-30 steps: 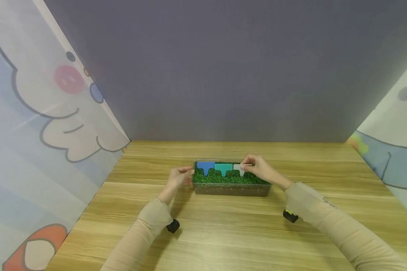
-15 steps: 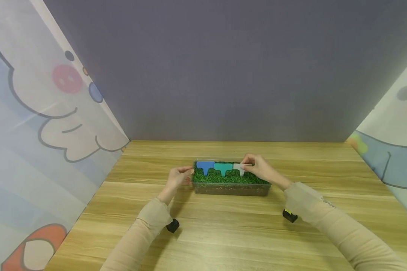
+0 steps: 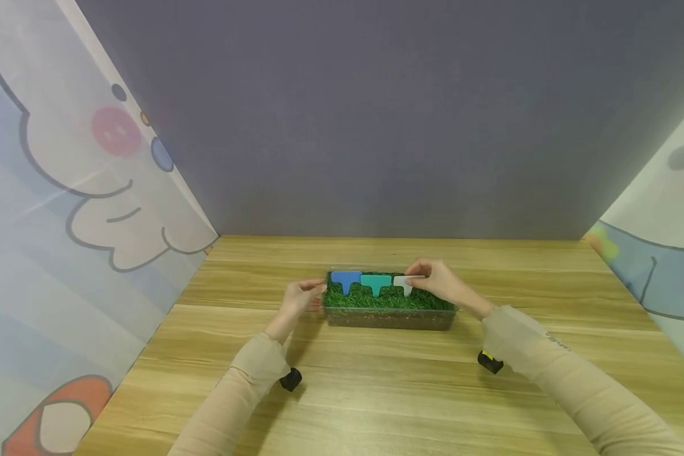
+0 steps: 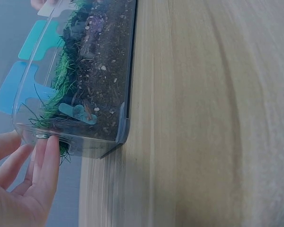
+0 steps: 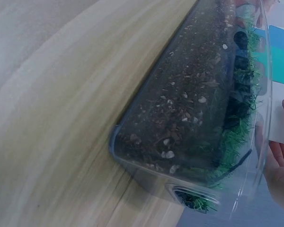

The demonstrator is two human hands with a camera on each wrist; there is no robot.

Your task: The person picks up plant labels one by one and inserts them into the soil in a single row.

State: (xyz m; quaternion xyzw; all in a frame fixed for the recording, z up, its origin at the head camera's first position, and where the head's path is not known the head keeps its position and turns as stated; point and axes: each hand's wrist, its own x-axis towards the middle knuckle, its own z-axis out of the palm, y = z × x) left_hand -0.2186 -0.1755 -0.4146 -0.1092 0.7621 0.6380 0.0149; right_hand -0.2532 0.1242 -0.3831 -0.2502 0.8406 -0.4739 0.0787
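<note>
A clear plastic planter box (image 3: 390,318) of dark soil, topped with green grass (image 3: 370,303), stands on the table. Three T-shaped plant labels stand in a row in the grass: blue (image 3: 346,278), teal (image 3: 375,282) and white (image 3: 401,282). My right hand (image 3: 440,282) pinches the white label by its right end, thumb in front. In the right wrist view that label (image 5: 280,113) rises above the rim, partly covered by the thumb. My left hand (image 3: 297,299) is at the box's left end, its fairly straight fingers (image 4: 48,165) touching the end wall.
The wooden tabletop (image 3: 376,392) stretches in front of and around the box, with a grey panel (image 3: 399,126) behind. Cartoon-printed sheets (image 3: 34,266) hang at both sides. Small black devices (image 3: 291,380) sit below both wrists.
Almost nothing differs. The right hand and sleeve have shifted very slightly to the right, still pinching the white label; the left hand keeps its place at the box end.
</note>
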